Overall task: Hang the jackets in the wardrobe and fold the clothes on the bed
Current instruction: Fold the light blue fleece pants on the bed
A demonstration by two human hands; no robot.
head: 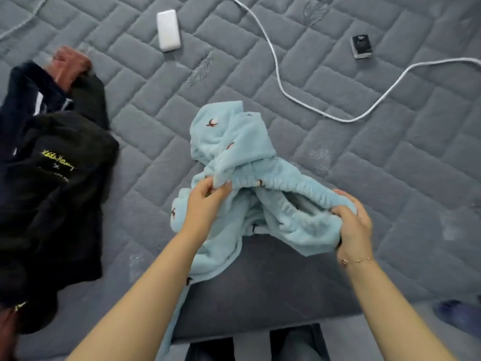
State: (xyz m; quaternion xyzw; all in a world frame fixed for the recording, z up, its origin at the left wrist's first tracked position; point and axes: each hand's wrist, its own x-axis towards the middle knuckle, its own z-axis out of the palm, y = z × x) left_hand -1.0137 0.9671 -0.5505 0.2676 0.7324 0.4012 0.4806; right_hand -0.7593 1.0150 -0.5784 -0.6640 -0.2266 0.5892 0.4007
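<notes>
Light blue fleece trousers with small dark bird prints lie crumpled on the grey quilted bed, one part hanging over the front edge. My left hand pinches the elastic waistband at its left end. My right hand grips the waistband's right end, fingers curled round the fabric. A heap of black clothes with yellow script lettering lies at the left.
Another person's hand is at the top of the black heap, blurred. A white power bank, a white cable and a small black device lie further back on the bed. The bed's front edge is just below my hands.
</notes>
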